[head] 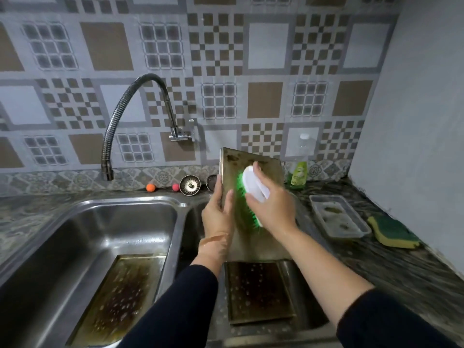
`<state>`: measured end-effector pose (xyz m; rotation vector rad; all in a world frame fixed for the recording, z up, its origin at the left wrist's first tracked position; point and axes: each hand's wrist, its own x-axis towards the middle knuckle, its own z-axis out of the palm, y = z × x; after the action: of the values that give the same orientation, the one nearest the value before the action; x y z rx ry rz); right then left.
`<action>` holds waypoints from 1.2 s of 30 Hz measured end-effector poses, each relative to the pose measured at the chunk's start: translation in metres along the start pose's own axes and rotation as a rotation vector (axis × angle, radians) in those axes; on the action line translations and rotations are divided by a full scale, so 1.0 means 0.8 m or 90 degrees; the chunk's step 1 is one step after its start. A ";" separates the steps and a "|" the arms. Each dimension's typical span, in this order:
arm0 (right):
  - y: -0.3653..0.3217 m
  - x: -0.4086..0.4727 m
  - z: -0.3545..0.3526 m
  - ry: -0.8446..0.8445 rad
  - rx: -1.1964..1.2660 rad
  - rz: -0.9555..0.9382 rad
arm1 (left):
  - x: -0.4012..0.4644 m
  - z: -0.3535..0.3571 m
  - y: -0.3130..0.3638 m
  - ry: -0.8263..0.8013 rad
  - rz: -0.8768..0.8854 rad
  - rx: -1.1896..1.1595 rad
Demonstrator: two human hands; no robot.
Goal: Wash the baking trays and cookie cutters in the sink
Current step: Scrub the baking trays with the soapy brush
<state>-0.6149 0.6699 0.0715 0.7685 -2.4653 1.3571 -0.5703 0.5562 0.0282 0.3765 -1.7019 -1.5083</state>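
Note:
A stained baking tray (270, 169) stands almost upright over the right sink basin. My left hand (218, 209) grips its left edge. My right hand (272, 209) holds a white scrubbing brush (253, 183) with green bristles, pressed against the tray's face. A second greasy tray (258, 292) lies flat in the right basin below. A third dirty tray (120, 300) with soapy spots rests on the bottom of the left basin (75, 237). No cookie cutters can be made out.
A flexible metal faucet (125, 114) arches over the left basin. Behind the sink sit two small balls (150, 187), and a metal strainer (190, 185). On the right counter are a green soap bottle (300, 169), a clear plastic container (337, 216) and a yellow-green sponge (393, 232).

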 end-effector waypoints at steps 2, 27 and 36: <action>-0.009 0.051 -0.013 0.055 -0.008 0.012 | -0.016 0.020 0.001 -0.017 0.004 0.009; 0.019 -0.060 0.052 -0.155 0.316 -0.011 | -0.036 -0.059 0.011 0.148 0.042 0.238; -0.082 0.059 0.040 -0.014 0.108 0.099 | -0.039 -0.070 0.012 0.040 0.365 0.628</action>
<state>-0.6170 0.5986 0.1212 0.6409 -2.4958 1.6391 -0.5071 0.5413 0.0233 0.3706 -2.1590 -0.1818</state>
